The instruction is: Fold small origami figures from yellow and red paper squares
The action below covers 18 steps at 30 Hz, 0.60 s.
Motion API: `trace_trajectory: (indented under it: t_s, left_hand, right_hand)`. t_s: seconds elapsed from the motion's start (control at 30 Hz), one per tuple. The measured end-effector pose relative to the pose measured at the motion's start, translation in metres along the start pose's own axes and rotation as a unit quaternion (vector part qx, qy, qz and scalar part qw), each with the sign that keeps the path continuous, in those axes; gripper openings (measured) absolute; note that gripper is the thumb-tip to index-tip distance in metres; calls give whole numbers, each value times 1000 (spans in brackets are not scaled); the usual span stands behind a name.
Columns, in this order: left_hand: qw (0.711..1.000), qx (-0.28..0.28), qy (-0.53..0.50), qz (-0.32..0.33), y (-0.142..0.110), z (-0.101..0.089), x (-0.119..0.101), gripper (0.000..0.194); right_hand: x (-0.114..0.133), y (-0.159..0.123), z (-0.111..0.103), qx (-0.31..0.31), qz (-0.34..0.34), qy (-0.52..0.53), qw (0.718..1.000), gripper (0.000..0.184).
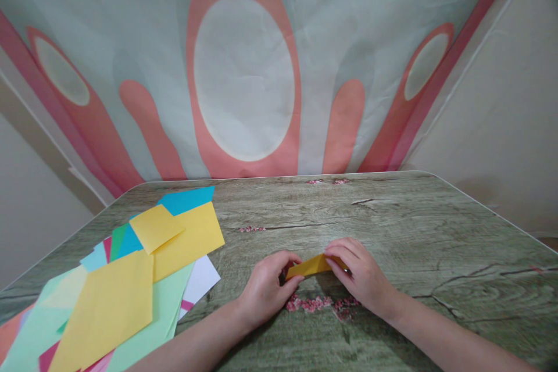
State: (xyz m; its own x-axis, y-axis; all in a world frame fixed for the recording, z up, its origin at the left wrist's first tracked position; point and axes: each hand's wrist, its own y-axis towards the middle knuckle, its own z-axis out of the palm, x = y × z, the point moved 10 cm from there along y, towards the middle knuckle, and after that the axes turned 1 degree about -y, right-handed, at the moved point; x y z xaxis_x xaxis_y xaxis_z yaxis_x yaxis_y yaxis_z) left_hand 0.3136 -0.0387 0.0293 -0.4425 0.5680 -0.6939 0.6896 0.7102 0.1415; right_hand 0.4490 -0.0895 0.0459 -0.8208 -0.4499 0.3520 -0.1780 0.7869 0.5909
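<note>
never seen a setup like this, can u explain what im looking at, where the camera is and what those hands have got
There is no machine here, just one person's bare left hand and right hand. The single picture comes from a camera worn on that person's head, looking forward and down, so their arms reach in from the bottom edge.

Between them, with a grip at each end, they hold a narrow piece of yellow paper that looks folded. The wood-patterned table also bears a spread of loose coloured paper on the person's left: yellow, blue, green, white and some pink. Beyond the table's far edge is a pale backdrop with pink shapes.
</note>
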Motion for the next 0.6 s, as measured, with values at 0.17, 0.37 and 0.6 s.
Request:
trace_trajectory:
  t_s: [0.17, 0.37, 0.6]
  left_hand:
    - [1000, -4, 3, 1, 0, 0, 1, 18]
    - [1000, -12, 19, 18, 0, -1, -2, 16]
    - [997, -30, 46, 61, -2, -6, -11, 11]
  right_hand:
    - [0, 0, -1, -2, -3, -3, 1000, 12]
    - [-1, 1, -1, 11, 7, 1, 1000, 10]
    - [-1, 1, -2, 12, 9, 8, 1000, 8]
